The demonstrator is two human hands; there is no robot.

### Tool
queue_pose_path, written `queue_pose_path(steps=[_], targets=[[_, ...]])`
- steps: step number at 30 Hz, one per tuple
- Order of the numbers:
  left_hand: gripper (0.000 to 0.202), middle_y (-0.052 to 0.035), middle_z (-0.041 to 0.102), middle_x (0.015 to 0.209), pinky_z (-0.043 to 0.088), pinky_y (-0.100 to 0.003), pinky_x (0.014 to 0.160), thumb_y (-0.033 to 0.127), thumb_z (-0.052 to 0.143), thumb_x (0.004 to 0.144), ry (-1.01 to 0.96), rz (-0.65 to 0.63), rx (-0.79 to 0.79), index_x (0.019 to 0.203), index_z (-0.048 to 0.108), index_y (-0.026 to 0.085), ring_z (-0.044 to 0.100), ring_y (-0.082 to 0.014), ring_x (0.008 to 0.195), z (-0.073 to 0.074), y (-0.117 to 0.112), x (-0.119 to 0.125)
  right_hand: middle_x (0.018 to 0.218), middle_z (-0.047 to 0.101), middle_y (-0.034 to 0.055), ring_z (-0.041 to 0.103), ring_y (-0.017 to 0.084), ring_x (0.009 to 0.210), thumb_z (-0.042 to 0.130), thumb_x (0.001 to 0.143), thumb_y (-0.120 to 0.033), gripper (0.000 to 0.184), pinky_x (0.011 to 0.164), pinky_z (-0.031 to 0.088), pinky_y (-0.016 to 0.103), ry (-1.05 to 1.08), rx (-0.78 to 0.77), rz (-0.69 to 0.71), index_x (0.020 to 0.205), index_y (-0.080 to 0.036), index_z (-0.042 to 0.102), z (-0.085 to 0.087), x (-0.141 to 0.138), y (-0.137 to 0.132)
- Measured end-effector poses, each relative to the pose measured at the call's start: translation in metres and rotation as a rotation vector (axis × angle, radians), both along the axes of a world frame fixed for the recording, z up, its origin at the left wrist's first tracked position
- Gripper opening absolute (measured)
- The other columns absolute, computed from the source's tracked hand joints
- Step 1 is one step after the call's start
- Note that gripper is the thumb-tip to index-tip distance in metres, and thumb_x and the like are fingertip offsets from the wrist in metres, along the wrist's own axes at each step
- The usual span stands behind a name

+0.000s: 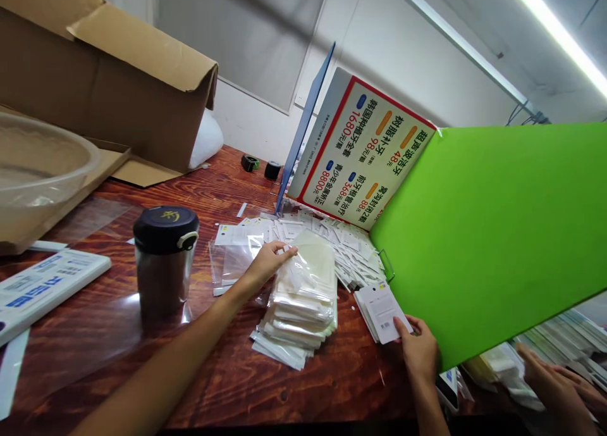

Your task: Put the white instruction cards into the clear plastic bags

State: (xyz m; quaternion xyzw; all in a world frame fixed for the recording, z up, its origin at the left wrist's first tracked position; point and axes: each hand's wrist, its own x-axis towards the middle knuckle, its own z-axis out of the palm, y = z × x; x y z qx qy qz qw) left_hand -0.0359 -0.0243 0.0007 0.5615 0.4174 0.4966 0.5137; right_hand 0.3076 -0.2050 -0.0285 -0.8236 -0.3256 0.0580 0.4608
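Observation:
My left hand (269, 260) reaches across the wooden table (227, 385) and pinches the top clear plastic bag of a tall stack of bags (300, 306). My right hand (418, 348) rests its thumb on a small stack of white cards (382, 311) lying beside the green board (493, 233). Behind the bag stack lies a spread pile of small white cards (332, 233).
A steel thermos with a black lid (164, 259) stands left of my arm. Cardboard box (104, 75), clear plastic bowl (38, 164) and a white-blue box (42, 284) sit at left. A printed sign (360, 151) leans at the back. Another person's hand (559, 385) works at lower right.

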Motion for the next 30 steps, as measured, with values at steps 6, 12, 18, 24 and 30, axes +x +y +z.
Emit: queue_pose_path(steps=[6, 12, 18, 24, 30], targets=[[0.042, -0.0101, 0.071, 0.104, 0.047, -0.032, 0.083, 0.043, 0.061, 0.074, 0.07, 0.063, 0.175, 0.102, 0.074, 0.015, 0.062, -0.0221, 0.088, -0.011, 0.009, 0.004, 0.087, 0.073, 0.0138, 0.066, 0.026, 0.056, 0.057, 0.067, -0.064, 0.054, 0.057, 0.047, 0.034, 0.015, -0.031, -0.018, 0.095, -0.019, 0.055, -0.008, 0.0, 0.0], [0.044, -0.0094, 0.069, 0.105, 0.047, -0.034, 0.086, 0.04, 0.054, 0.08, 0.153, 0.086, 0.237, 0.112, 0.072, 0.016, 0.061, -0.0215, 0.088, -0.011, 0.008, 0.004, 0.086, 0.071, 0.0155, 0.066, 0.031, 0.076, 0.046, 0.081, -0.046, 0.025, 0.066, 0.044, 0.036, -0.334, -0.265, -0.123, 0.088, -0.023, 0.052, -0.006, -0.013, 0.002], [0.023, -0.0076, 0.053, 0.136, 0.035, -0.043, 0.109, 0.032, 0.061, 0.078, 0.237, 0.2, 0.339, 0.091, 0.079, 0.024, 0.046, -0.029, 0.125, -0.01, 0.008, 0.002, 0.092, 0.066, 0.0212, 0.062, 0.033, 0.086, 0.041, 0.083, -0.041, 0.024, 0.074, 0.045, 0.039, -0.501, -0.193, -0.105, 0.09, -0.02, 0.049, -0.02, -0.013, 0.009], [0.016, -0.0017, 0.039, 0.153, 0.021, -0.047, 0.118, 0.025, 0.066, 0.076, 0.241, 0.223, 0.381, 0.085, 0.078, 0.024, 0.025, -0.0305, 0.144, -0.011, 0.009, 0.0, 0.093, 0.067, 0.0199, 0.061, 0.032, 0.084, 0.042, 0.079, -0.051, 0.034, 0.073, 0.046, 0.039, -0.448, -0.099, -0.149, 0.087, -0.02, 0.053, -0.022, -0.018, 0.006], [0.017, -0.0089, 0.06, 0.132, 0.036, -0.047, 0.106, 0.028, 0.065, 0.076, 0.285, 0.203, 0.257, 0.085, 0.077, 0.022, 0.054, -0.0305, 0.122, -0.006, 0.004, -0.002, 0.093, 0.073, 0.0157, 0.064, 0.029, 0.076, 0.047, 0.079, -0.059, 0.046, 0.065, 0.045, 0.036, -0.31, -0.004, -0.237, 0.093, -0.019, 0.065, -0.004, -0.035, 0.001]])
